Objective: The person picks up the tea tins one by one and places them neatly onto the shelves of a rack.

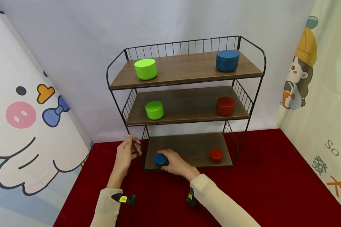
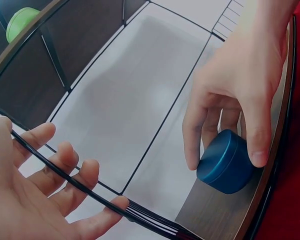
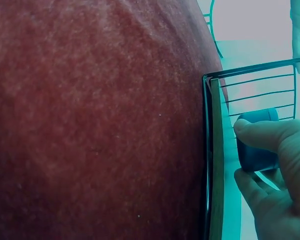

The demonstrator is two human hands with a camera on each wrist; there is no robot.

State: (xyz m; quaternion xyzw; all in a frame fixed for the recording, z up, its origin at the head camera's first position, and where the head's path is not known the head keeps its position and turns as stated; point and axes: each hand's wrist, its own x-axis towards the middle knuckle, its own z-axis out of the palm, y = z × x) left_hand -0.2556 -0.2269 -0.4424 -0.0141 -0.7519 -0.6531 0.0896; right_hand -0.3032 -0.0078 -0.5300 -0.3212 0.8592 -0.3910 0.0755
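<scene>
On the bottom board of a three-tier shelf rack (image 1: 187,145), my right hand (image 1: 176,162) holds a small blue round lidded tin (image 1: 160,159) near the front left corner. In the left wrist view, thumb and fingers straddle the blue tin (image 2: 227,161), which looks tilted there. The right wrist view shows the thumb on one side of the tin (image 3: 257,140) and fingers on the other. My left hand (image 1: 126,153) is at the rack's left front post. Its fingers (image 2: 65,155) are spread and loosely bent behind the black rod (image 2: 65,175), not closed round it.
A small red tin (image 1: 216,155) stands at the bottom board's right. The middle board bears a green tin (image 1: 154,110) and a red tin (image 1: 225,106). On top are a larger green tin (image 1: 146,69) and a blue tin (image 1: 227,60). Dark red cloth (image 1: 272,189) covers the table.
</scene>
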